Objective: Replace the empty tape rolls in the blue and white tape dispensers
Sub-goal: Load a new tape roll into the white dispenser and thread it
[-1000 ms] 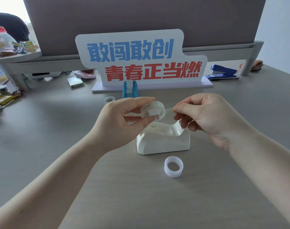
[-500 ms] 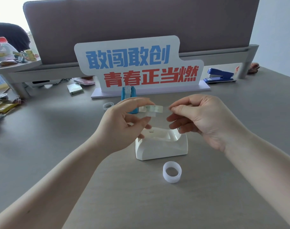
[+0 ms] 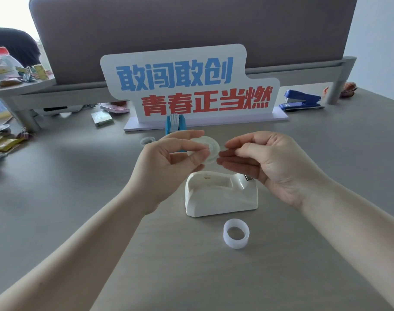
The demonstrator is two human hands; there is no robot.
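My left hand [image 3: 169, 162] pinches a clear tape roll [image 3: 208, 151] between thumb and fingers, held in the air above the white tape dispenser [image 3: 220, 196]. My right hand [image 3: 265, 158] is right beside the roll, its thumb and forefinger pinching the loose end of the tape at the roll's right edge. The white dispenser's bay is empty, with its cutter at the right end. An empty white tape core [image 3: 236, 236] stands on the table in front of it. The blue tape dispenser [image 3: 175, 123] stands behind my left hand, partly hidden by it.
A large sign [image 3: 191, 86] with blue and red characters stands at the back. A small ring [image 3: 147, 140] lies left of the blue dispenser. A blue stapler [image 3: 301, 101] sits back right. Cluttered packets and clips lie at the far left, under a grey partition [image 3: 191, 30].
The roll has been turned in my left hand from edge-on to face-on. My right hand moved closer to the roll, shortening the pulled-out tape.
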